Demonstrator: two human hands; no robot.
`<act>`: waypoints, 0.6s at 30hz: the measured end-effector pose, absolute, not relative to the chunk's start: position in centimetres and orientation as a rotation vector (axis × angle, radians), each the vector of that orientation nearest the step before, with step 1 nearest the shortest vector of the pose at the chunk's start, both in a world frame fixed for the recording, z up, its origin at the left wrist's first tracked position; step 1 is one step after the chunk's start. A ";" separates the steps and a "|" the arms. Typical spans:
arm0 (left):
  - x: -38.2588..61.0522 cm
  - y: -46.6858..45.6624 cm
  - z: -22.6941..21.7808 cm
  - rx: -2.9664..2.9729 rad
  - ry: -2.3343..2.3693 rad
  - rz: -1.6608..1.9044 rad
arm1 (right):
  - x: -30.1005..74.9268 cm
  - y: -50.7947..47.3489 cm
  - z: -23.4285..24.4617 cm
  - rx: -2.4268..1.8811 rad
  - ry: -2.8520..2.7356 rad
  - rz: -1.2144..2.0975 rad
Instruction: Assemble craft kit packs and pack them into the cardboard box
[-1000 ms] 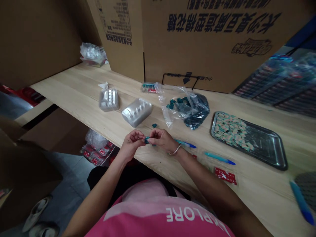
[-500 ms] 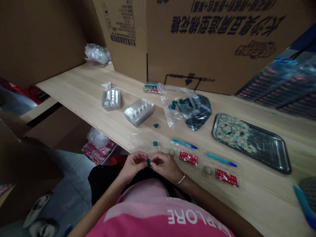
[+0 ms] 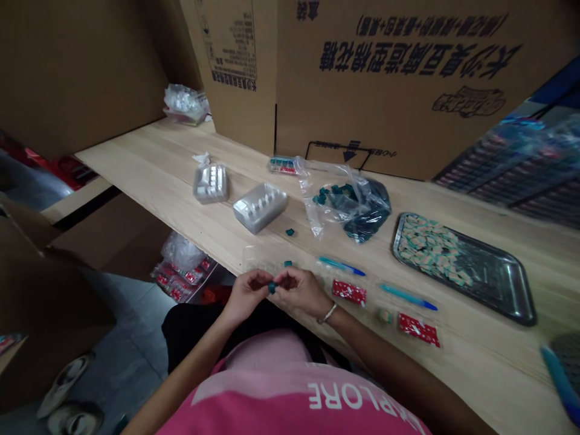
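Between the fingertips of my left hand (image 3: 247, 294) and my right hand (image 3: 301, 291) is a small dark teal piece (image 3: 272, 287), pinched from both sides at the table's front edge. Just beyond my fingers lies a clear plastic tray (image 3: 260, 257) with another teal piece (image 3: 289, 263) in it. A loose teal piece (image 3: 290, 232) rests farther back on the wood. To the right of my hands, clear trays hold red dotted packets (image 3: 348, 292) and blue stick-like items (image 3: 342, 266). An open clear bag (image 3: 335, 220) contains many more teal pieces.
Two stacks of clear trays (image 3: 260, 206) stand at the back left. A metal tray (image 3: 502, 278) with many pale flat pieces lies at the right. A large cardboard box (image 3: 389, 109) closes off the back. Bagged red packets (image 3: 181, 278) sit below the table edge.
My hands keep pinching the teal piece together, and it has turned slightly between my fingertips. The whole view has shifted a little, with the table appearing slightly lower and farther right.
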State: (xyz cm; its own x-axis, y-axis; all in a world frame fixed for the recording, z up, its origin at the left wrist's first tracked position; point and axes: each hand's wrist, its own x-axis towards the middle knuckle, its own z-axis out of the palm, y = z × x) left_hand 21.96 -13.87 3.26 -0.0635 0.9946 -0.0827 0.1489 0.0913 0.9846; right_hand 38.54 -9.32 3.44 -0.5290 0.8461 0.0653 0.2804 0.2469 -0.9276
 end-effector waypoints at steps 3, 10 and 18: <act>20.9 -12.1 2.4 1.823 1.604 1.010 | 38.5 -5.7 4.0 -0.920 -2.410 0.777; 20.5 -10.8 0.6 2.112 1.694 0.778 | 38.2 -2.2 3.1 -0.747 -2.800 0.616; 21.2 -10.9 0.5 2.154 1.787 0.740 | 38.5 -0.7 3.2 -0.726 -2.772 0.686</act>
State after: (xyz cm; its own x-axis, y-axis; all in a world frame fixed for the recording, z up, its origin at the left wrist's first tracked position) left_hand 21.16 -10.93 0.53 0.1209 0.9671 0.2239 0.8421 -0.2193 0.4928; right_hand 38.55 -0.67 3.15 -0.8606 0.5045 0.0690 0.4141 0.7723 -0.4817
